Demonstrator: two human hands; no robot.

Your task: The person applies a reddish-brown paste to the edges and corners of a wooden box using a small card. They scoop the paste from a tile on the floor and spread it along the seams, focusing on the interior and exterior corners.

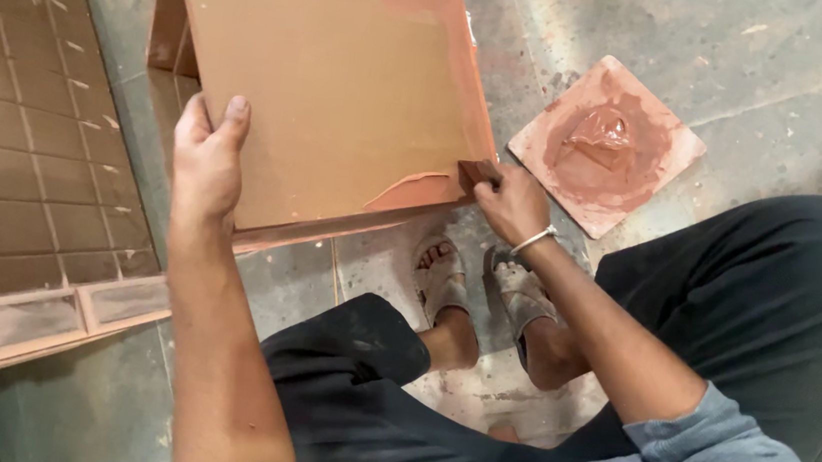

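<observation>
The stiff, probably heavy board, propped on the floor before the knees, is gripped at its edge by the left hand, while a small block is pinched against its wet lower corner by the right hand.

The board was big, flat and brown, with a redder band along its right side and bottom corner. It stood tilted, leaning up and away. The left hand gripped its left edge, thumb on top. The right hand pressed a small dark brown block against the board's bottom right corner, on the red part.
</observation>
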